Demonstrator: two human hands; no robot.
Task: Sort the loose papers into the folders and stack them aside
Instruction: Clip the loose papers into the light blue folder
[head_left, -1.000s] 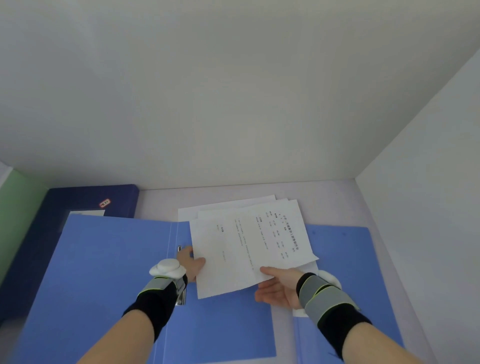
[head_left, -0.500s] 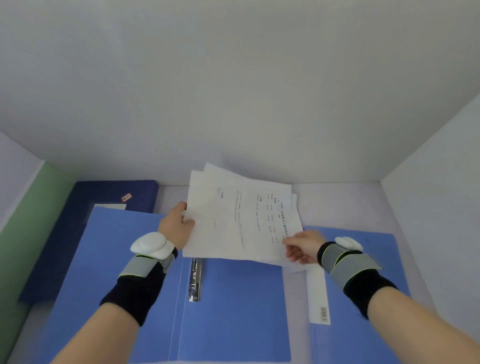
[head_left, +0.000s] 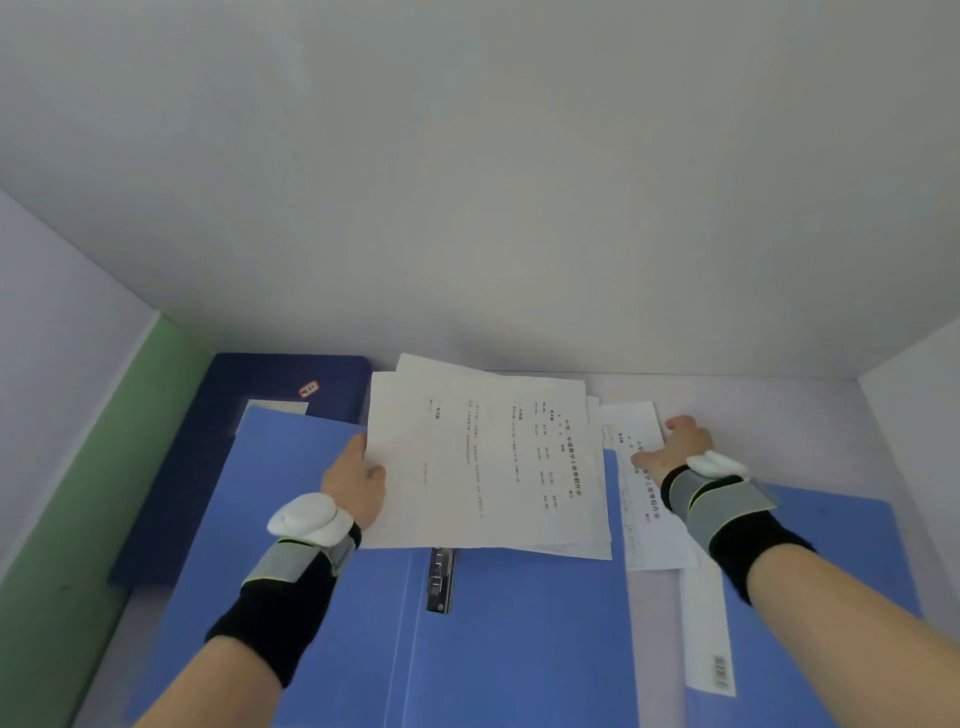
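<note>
Left grip: left hand (head_left: 353, 480) clamped on the left edge of the sheaf of papers (head_left: 488, 467), thumb on top, fingers hidden beneath.
Sheaf position: spreads rightward from the grip, over the far part of the open light-blue folder (head_left: 519, 639); near edge just above the metal clip (head_left: 440, 577); sheets fanned at the far corner.
Right grip: right hand (head_left: 680, 447) on the far end of a loose sheet (head_left: 647, 519), thumb flat on the print; fingers bent, pinching or only resting, cannot tell.
Loose sheet position: on the desk (head_left: 769, 410), just right of the sheaf, left edge tucked beneath it.
Right surround: white label strip (head_left: 707, 629) beside a second light-blue folder (head_left: 841, 561), under the forearm.
Left surround: dark-blue folder (head_left: 244, 384), closed, red tag (head_left: 309, 389) on the cover, partly under the open one.
</note>
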